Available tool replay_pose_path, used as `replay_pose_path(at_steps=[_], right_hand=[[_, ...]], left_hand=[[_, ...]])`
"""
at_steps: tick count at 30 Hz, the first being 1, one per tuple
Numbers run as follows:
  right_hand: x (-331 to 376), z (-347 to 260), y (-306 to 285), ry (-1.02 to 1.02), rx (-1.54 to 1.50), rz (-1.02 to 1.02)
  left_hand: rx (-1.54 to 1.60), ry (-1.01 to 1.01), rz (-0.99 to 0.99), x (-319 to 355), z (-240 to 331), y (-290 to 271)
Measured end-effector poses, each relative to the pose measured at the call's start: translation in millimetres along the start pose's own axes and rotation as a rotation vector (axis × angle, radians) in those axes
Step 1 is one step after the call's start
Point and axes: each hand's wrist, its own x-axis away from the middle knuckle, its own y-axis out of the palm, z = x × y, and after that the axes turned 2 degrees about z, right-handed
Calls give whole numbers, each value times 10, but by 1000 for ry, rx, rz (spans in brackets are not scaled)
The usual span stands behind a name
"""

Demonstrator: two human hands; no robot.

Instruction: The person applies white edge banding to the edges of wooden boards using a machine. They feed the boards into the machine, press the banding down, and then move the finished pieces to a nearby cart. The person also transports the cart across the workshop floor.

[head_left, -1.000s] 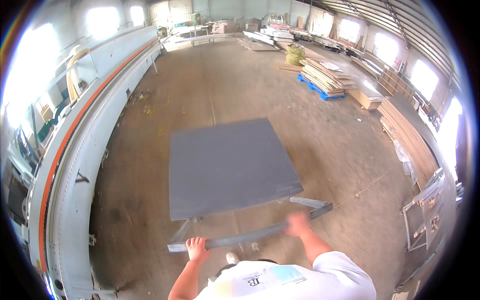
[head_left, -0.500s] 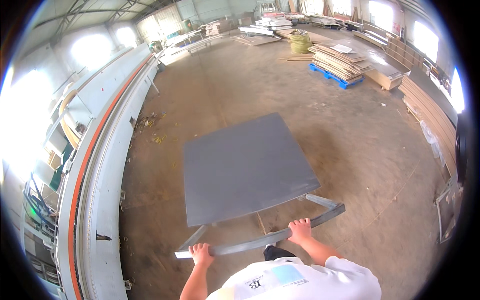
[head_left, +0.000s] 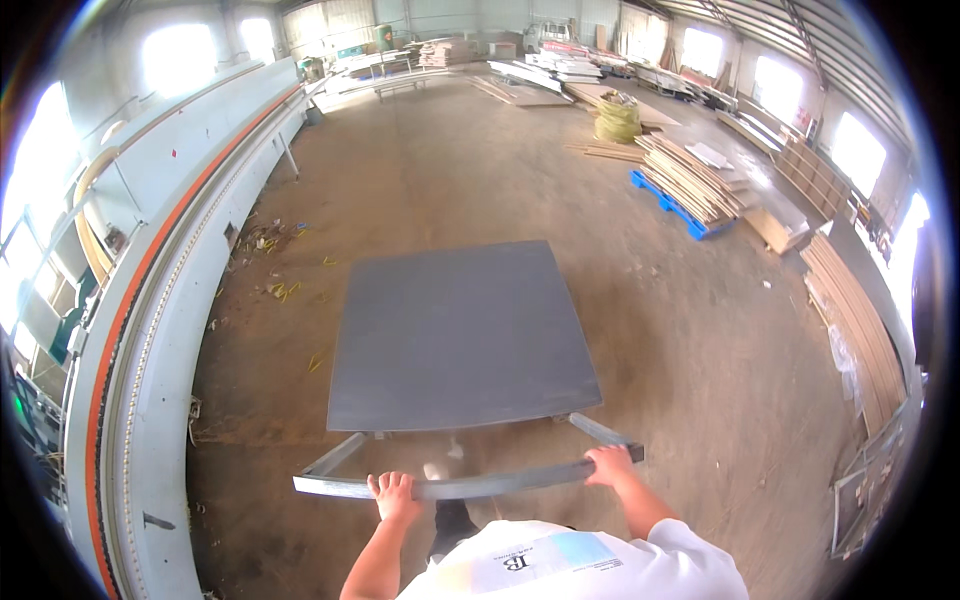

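Both hands wrapped shut on cart handle bar [head_left: 470, 487]: left hand [head_left: 393, 494], right hand [head_left: 612, 464]. Grey panel [head_left: 460, 335] lies flat beyond my fingers; looks stiff, heavyish, may slide.

Cart [head_left: 462, 340] farther along the machine [head_left: 170, 290].

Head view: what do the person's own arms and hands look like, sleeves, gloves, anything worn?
Both hands are bare: no gloves, rings or watch show on the left hand or the right hand. The forearms are uncovered up to short sleeves of a white T-shirt, which has a pale printed patch with dark lettering across the chest. No straps, cables or wrist bands are visible.
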Motion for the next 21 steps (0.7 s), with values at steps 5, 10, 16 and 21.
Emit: replay_pose_path(at_steps=[5, 10, 16, 21], right_hand=[[-1289, -82, -307, 171, 68, 27], [-2721, -260, -693, 224, 82, -80], [-4450, -405, -1089, 214, 92, 24], [-5841, -558, -1531, 186, 11, 77]], left_hand=[[-3, 141, 16, -1519, -339, -79], [-16, 225, -91, -3154, -731, -169], [-23, 217, -186, -5192, -1025, -375], [-99, 161, -121, -6762, -1175, -382]])
